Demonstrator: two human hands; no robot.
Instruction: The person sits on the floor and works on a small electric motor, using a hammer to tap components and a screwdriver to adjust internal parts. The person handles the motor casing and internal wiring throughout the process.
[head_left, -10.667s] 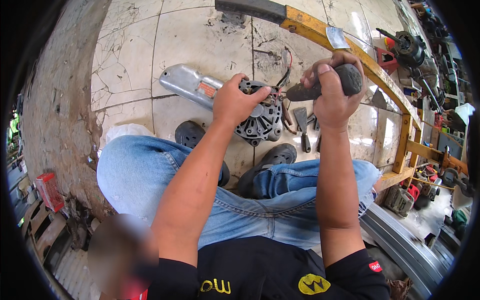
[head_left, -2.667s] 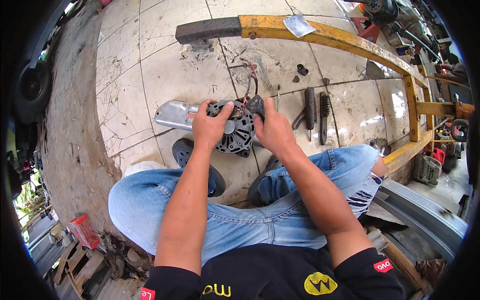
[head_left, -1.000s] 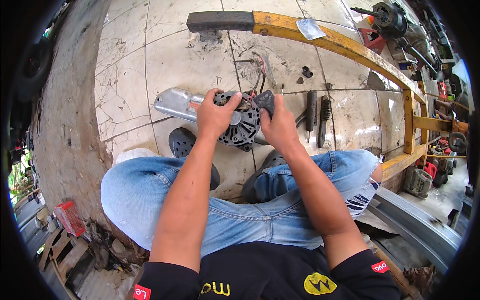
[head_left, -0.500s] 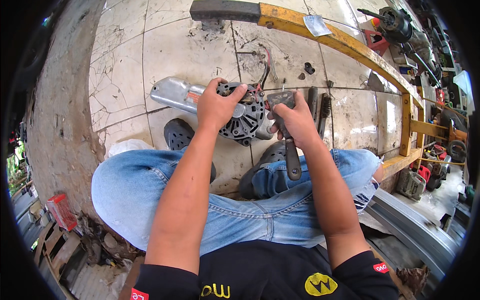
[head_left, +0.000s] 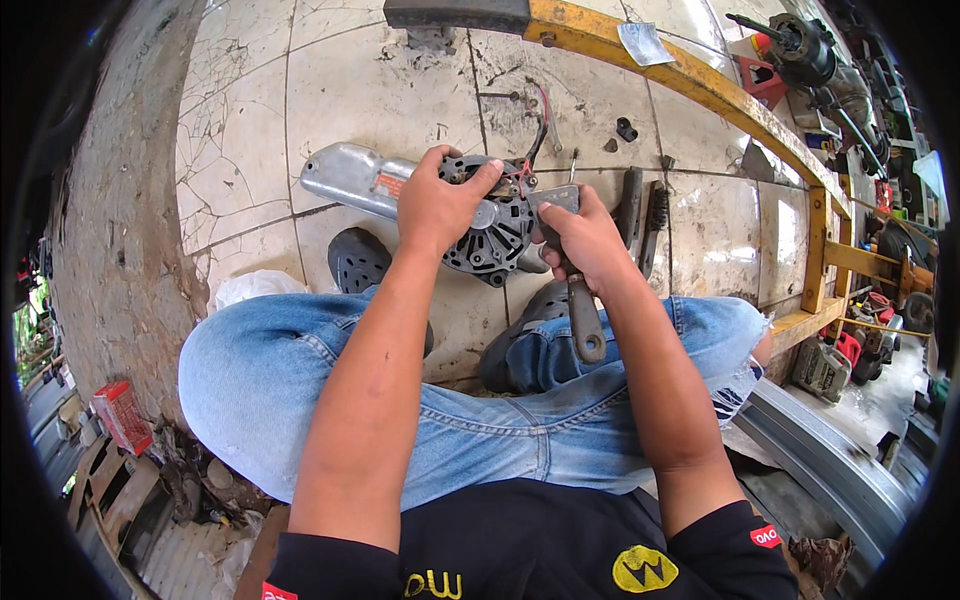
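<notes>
A round, dark, slotted motor housing (head_left: 490, 235) lies on the tiles between my feet. A long silver metal casing (head_left: 350, 182) with an orange label extends from its left side. My left hand (head_left: 440, 205) grips the housing's upper left, thumb across its top. My right hand (head_left: 585, 235) is closed round a scraper (head_left: 586, 318), its dark handle with a hole pointing toward me. The scraper's wide blade (head_left: 553, 198) lies against the housing's right edge, near red wires (head_left: 522, 172). Whether the blade is pressed into anything there cannot be seen.
Right of my right hand lie a dark bar (head_left: 630, 200) and a wire brush (head_left: 653, 220). Red and black leads (head_left: 541, 125) and small dark parts (head_left: 626, 129) are beyond. A yellow metal frame (head_left: 700, 85) crosses the far right. A red box (head_left: 122, 415) stands at left.
My right hand has shifted slightly, bringing the scraper's blade closer over the housing's right edge. My left hand keeps its grip, and the view has moved a little.
</notes>
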